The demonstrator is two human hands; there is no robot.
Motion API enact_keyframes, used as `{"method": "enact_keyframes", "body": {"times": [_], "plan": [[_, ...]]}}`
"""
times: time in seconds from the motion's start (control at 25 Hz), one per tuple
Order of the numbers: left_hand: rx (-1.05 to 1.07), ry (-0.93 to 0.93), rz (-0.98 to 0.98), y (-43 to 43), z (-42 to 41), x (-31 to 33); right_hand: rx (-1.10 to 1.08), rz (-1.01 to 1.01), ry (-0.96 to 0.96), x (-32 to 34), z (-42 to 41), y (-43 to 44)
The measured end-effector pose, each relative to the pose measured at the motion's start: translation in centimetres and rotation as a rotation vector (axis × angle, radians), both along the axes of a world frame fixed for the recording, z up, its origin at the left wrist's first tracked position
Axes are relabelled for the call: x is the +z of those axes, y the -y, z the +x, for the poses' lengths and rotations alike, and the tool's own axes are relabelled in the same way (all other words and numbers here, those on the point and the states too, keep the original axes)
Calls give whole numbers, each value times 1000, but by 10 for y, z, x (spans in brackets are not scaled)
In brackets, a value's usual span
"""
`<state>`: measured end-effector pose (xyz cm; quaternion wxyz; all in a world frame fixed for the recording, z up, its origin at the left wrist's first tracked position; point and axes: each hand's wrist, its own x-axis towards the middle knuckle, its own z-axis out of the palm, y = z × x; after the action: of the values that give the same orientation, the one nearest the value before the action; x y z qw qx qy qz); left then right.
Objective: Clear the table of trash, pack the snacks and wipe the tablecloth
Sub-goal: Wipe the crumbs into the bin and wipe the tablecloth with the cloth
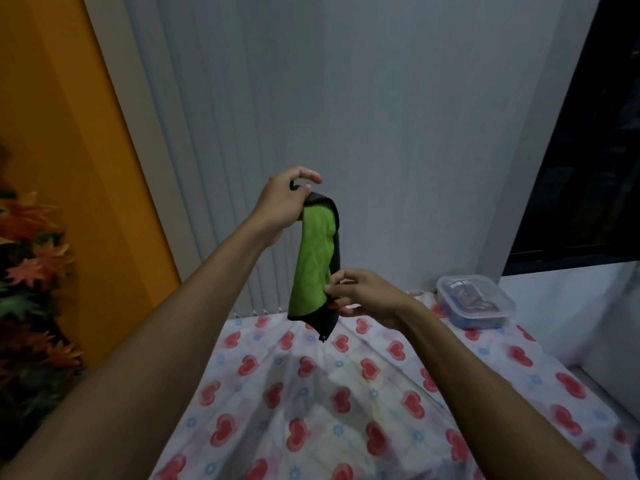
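Heart-print tablecloth (311,410) sits right under your arms, and above it you've got the green cloth (313,261) hanging in the air. Your right hand (363,296) pinches its lower edge while your left hand (284,202) pinches the top, other fingers curled loose. The lidded snack box (474,301) sits at the table's far right corner.

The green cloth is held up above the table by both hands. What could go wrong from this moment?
1. The left hand pinches only the top edge of the green cloth and the right hand a lower edge, so it may slip and drop.
2. The tablecloth lies in folds; wiping could bunch or drag it.
3. The lidded container sits at the table's far right, where a wide wipe might push it.
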<state>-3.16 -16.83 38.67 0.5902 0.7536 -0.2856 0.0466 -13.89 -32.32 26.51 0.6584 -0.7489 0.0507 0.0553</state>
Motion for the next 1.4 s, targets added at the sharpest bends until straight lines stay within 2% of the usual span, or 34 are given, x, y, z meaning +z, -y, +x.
{"method": "enact_keyframes", "body": {"times": [0.08,0.16,0.28,0.36,0.48,0.6,0.88,1.0,1.12,1.24,1.4], "plan": [[9,-10,57,-10,9,-6,-28,57,28,0,-1,11],[55,79,249,-23,22,-16,-167,68,90,9,1,33],[61,135,513,-33,33,-37,-326,-78,186,31,6,75],[-29,103,602,-30,36,-50,-339,-210,231,39,13,93],[-101,155,690,-18,44,-64,-367,-324,272,42,25,111],[-112,205,663,-7,64,-78,-353,-384,274,39,40,134],[-184,-27,566,16,96,-98,-128,-571,201,26,71,198],[-149,-170,392,28,109,-114,-97,-589,167,14,91,224],[-99,-181,301,37,124,-131,-106,-572,155,2,108,239],[-54,-173,315,49,129,-145,-109,-556,138,-12,119,249],[-48,-262,485,48,131,-161,13,-566,42,-37,121,263]]}}
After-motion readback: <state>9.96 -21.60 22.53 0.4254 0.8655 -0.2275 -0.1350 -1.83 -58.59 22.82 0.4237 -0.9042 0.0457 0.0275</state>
